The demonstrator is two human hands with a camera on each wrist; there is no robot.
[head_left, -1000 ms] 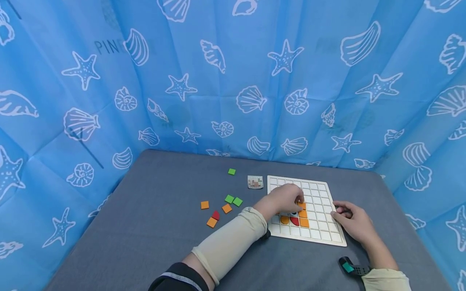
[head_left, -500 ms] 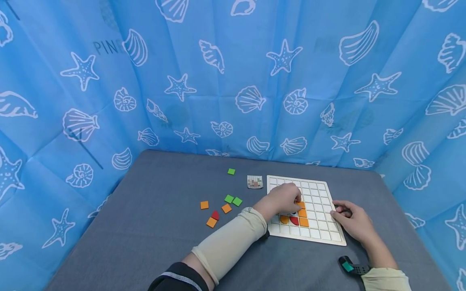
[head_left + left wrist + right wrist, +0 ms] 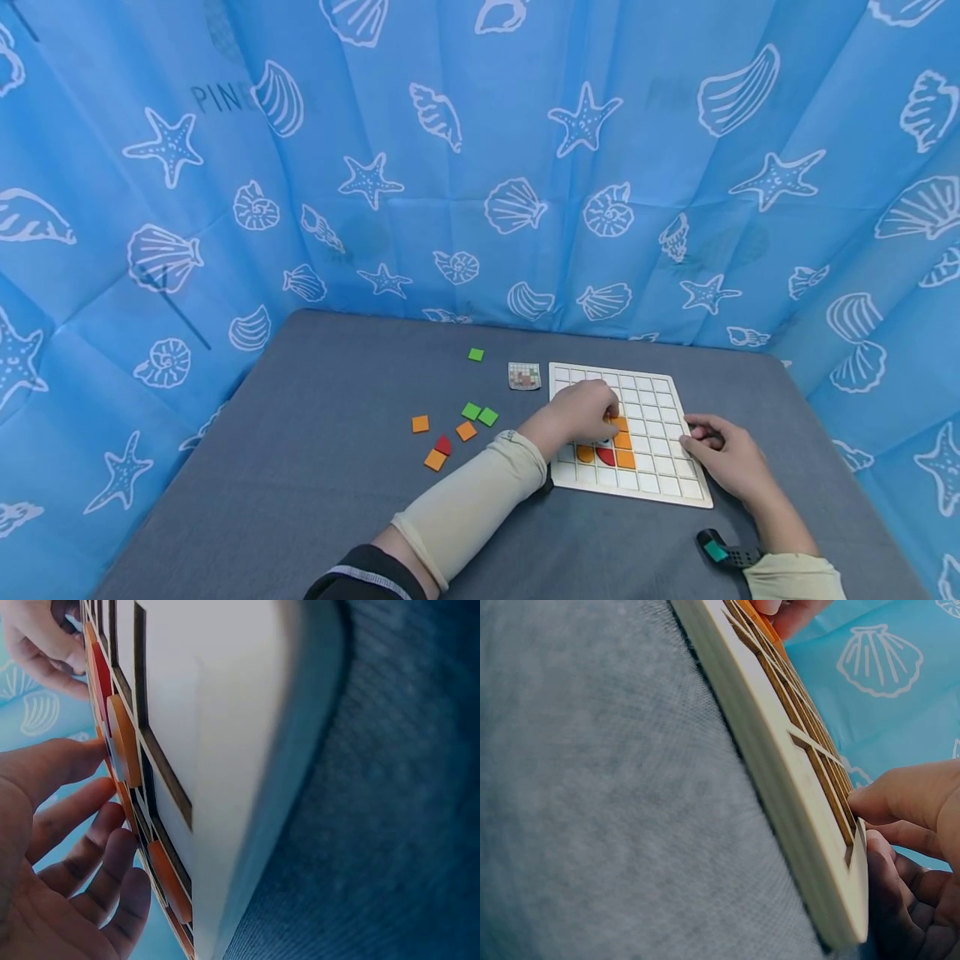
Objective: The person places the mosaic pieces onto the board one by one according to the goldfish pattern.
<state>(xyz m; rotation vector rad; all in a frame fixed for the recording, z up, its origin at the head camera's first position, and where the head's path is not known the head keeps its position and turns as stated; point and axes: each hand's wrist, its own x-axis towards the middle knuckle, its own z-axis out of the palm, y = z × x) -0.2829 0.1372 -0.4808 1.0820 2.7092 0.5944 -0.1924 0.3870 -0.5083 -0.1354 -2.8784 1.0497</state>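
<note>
Over the white gridded board (image 3: 660, 433), my left hand (image 3: 581, 412) has its thumb and index finger at opposite edges of an orange tile (image 3: 620, 424), pinching it at the board's surface. Two more orange tiles, a red piece (image 3: 605, 456) and an orange round piece (image 3: 584, 453) lie in cells beside it. The left wrist view shows the left hand (image 3: 79, 847) with its other fingers loosely curved near the board. My right hand (image 3: 731, 458) grips the board's right edge; in the right wrist view the right hand (image 3: 915, 847) has its thumb on top and fingers underneath.
Left of the board lie green tiles (image 3: 488, 416), loose orange tiles (image 3: 420, 424) and a red piece (image 3: 443, 445). A small patterned card (image 3: 524, 376) rests near the board's upper left corner. A blue curtain (image 3: 450, 167) stands behind the grey table (image 3: 337, 417).
My left hand has shifted very slightly left, its fingertips staying by the orange tile. The right hand keeps its hold on the board's edge.
</note>
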